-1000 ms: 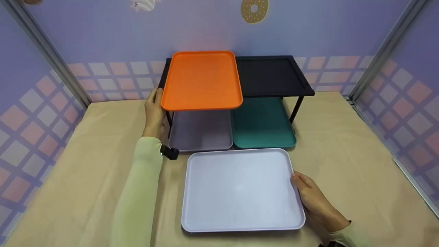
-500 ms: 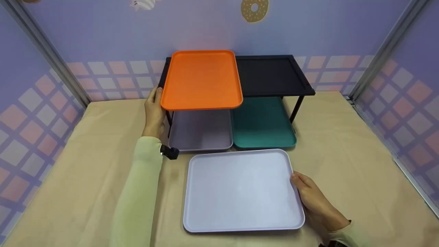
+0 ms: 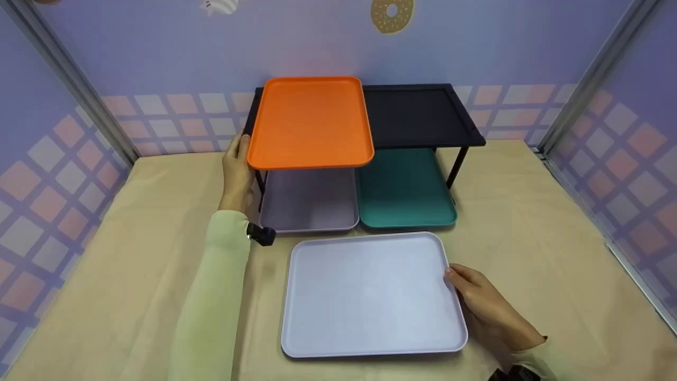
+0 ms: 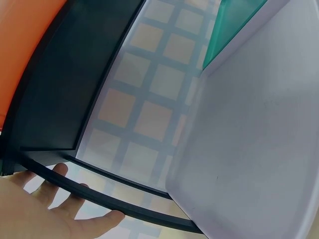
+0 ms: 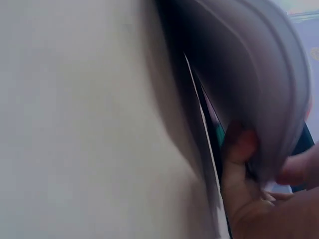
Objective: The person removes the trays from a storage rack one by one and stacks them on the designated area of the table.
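A pale lavender-white tray [image 3: 373,296] is in front of the rack, slightly askew, with a shadow under its near edge. My right hand [image 3: 489,307] pinches its right edge, thumb on top and fingers underneath; the right wrist view shows that edge raised off the cloth. At the back, my left hand [image 3: 236,172] holds the left end of the black rack [image 3: 418,116] beside its front leg [image 4: 114,201]. In the left wrist view the fingers lie behind this leg. An orange tray [image 3: 312,121] lies on the rack's left half, its front edge overhanging.
Beneath the rack, a greyish-purple tray [image 3: 312,201] and a teal tray [image 3: 407,190] lie side by side, their fronts sticking out. A beige cloth [image 3: 539,227] covers the table. Patterned lilac walls [image 3: 307,37] close in the back and both sides.
The pale tray's right edge has shifted slightly left, and its far edge has come a little nearer, my right hand moving with it. The left hand and rack have stayed put.
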Available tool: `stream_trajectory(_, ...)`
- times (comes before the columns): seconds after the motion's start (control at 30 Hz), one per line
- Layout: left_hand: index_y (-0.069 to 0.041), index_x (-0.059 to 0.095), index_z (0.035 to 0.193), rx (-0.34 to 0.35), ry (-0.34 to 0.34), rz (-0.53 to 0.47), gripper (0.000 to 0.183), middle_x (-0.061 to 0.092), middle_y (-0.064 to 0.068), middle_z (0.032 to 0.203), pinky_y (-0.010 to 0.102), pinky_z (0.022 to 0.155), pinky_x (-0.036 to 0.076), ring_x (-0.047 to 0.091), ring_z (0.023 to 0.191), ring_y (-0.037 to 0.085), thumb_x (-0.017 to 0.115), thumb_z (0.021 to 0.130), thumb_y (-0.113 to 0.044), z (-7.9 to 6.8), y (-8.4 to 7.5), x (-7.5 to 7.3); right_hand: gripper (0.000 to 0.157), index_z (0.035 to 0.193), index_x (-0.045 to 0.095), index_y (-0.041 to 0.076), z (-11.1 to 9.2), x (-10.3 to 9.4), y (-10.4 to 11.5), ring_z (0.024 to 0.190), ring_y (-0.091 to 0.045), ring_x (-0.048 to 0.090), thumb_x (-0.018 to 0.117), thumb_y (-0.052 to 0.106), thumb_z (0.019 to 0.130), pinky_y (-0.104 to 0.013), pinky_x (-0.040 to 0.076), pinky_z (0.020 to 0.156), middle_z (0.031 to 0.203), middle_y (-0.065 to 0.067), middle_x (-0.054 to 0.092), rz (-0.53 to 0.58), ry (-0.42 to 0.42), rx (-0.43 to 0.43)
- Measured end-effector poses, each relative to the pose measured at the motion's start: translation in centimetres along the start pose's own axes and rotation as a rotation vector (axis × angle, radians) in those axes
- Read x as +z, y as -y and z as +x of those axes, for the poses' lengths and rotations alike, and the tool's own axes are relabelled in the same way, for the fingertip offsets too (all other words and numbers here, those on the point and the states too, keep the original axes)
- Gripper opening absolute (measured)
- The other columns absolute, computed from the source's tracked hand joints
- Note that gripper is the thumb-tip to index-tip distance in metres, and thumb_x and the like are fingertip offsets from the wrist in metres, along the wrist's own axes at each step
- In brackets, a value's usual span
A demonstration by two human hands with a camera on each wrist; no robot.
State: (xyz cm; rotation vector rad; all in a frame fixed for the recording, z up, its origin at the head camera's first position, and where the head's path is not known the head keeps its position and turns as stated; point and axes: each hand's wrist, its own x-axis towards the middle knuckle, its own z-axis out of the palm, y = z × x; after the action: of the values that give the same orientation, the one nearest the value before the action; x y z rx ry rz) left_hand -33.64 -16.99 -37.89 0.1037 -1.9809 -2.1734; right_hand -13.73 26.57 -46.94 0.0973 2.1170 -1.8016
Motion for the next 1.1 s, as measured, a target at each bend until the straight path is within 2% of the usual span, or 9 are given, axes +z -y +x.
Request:
stream_trajectory(0.1, -0.016, 0.023, 0.165, -0.009, 0.005, -0.003, 0.062, 0.039, 0.010, 0.162, 0.028, 0.118, 0.039, 0.052, 0.137, 0.024, 0.039, 0.110, -0.043, 0.0, 0.0, -0.1, 0.063, 0.154, 0.027, -0.014, -0.1, -0.3, 0.2, 0.127, -0.031, 0.057, 0.044, 0.028, 0.111, -0.037, 0.056, 0.099, 0.148, -0.030, 0.046, -0.073, 0.004, -0.007)
stream_trajectory(0.2, -0.017, 0.024, 0.165, -0.011, 0.006, 0.000, 0.062, 0.039, 0.009, 0.162, 0.029, 0.119, 0.039, 0.053, 0.135, 0.022, 0.039, 0.111, -0.043, -0.1, 0.0, 0.0, 0.061, 0.152, 0.031, -0.014, -0.2, -0.6, 0.2, 0.119, -0.032, 0.061, 0.049, 0.026, 0.110, -0.040, 0.059, 0.092, 0.143, -0.030, 0.049, -0.127, 0.028, -0.020)
stream_trajectory(0.4, -0.017, 0.027, 0.164, -0.018, 0.002, -0.032, 0.060, 0.041, 0.009, 0.160, 0.032, 0.119, 0.040, 0.056, 0.127, 0.020, 0.039, 0.111, -0.041, -0.1, 0.0, 0.0, 0.053, 0.146, 0.043, -0.013, -0.2, -0.9, 0.3, 0.110, -0.028, 0.063, 0.059, 0.017, 0.105, -0.033, 0.061, 0.081, 0.131, -0.026, 0.057, -0.220, 0.051, -0.095)
stream_trajectory(0.53, -0.015, 0.028, 0.163, -0.007, -0.005, -0.036, 0.059, 0.041, 0.009, 0.160, 0.031, 0.118, 0.040, 0.054, 0.131, 0.020, 0.040, 0.111, -0.040, 0.0, 0.0, -0.1, 0.052, 0.144, 0.047, -0.013, -0.2, -1.0, 0.3, 0.108, -0.029, 0.065, 0.064, 0.014, 0.102, -0.030, 0.061, 0.078, 0.129, -0.026, 0.060, -0.279, 0.043, -0.118)
stream_trajectory(0.63, -0.015, 0.029, 0.163, -0.004, -0.008, -0.039, 0.058, 0.042, 0.010, 0.160, 0.031, 0.118, 0.041, 0.055, 0.130, 0.021, 0.040, 0.111, -0.039, 0.0, 0.0, -0.1, 0.050, 0.141, 0.051, -0.013, -0.2, -1.0, 0.3, 0.104, -0.027, 0.066, 0.067, 0.013, 0.100, -0.028, 0.060, 0.075, 0.124, -0.023, 0.064, -0.341, 0.019, -0.130)
stream_trajectory(0.77, -0.015, 0.030, 0.163, 0.001, -0.003, -0.057, 0.058, 0.045, 0.011, 0.156, 0.032, 0.116, 0.043, 0.058, 0.119, 0.016, 0.040, 0.111, -0.039, -0.1, 0.0, -0.2, 0.050, 0.138, 0.055, -0.012, -0.4, -0.6, 0.6, 0.101, -0.024, 0.066, 0.069, 0.016, 0.099, -0.025, 0.059, 0.074, 0.116, -0.018, 0.068, -0.431, -0.044, -0.122)
stream_trajectory(0.9, -0.015, 0.029, 0.163, 0.004, 0.007, -0.061, 0.058, 0.045, 0.011, 0.156, 0.032, 0.115, 0.043, 0.060, 0.109, 0.011, 0.040, 0.111, -0.039, -0.1, 0.1, -0.2, 0.052, 0.138, 0.055, -0.013, -0.5, -0.3, 1.4, 0.101, -0.026, 0.070, 0.068, 0.020, 0.100, -0.028, 0.062, 0.074, 0.117, -0.019, 0.069, -0.506, -0.102, -0.121)
stream_trajectory(1.03, -0.015, 0.026, 0.164, -0.006, 0.008, -0.061, 0.060, 0.040, 0.010, 0.160, 0.031, 0.117, 0.042, 0.060, 0.108, 0.009, 0.040, 0.111, -0.039, 0.0, 0.0, -0.1, 0.050, 0.136, 0.058, -0.009, -0.3, 0.1, 2.9, 0.104, -0.032, 0.071, 0.066, 0.026, 0.102, -0.035, 0.063, 0.077, 0.117, -0.019, 0.070, -0.576, -0.150, -0.218)
stream_trajectory(1.1, -0.016, 0.025, 0.164, -0.007, 0.007, -0.061, 0.060, 0.040, 0.010, 0.160, 0.031, 0.117, 0.042, 0.061, 0.106, 0.008, 0.039, 0.111, -0.039, 0.0, 0.0, -0.2, 0.048, 0.136, 0.060, -0.005, 0.0, 0.6, 3.9, 0.106, -0.032, 0.071, 0.065, 0.029, 0.102, -0.037, 0.062, 0.081, 0.117, -0.017, 0.071, -0.568, -0.174, -0.270)
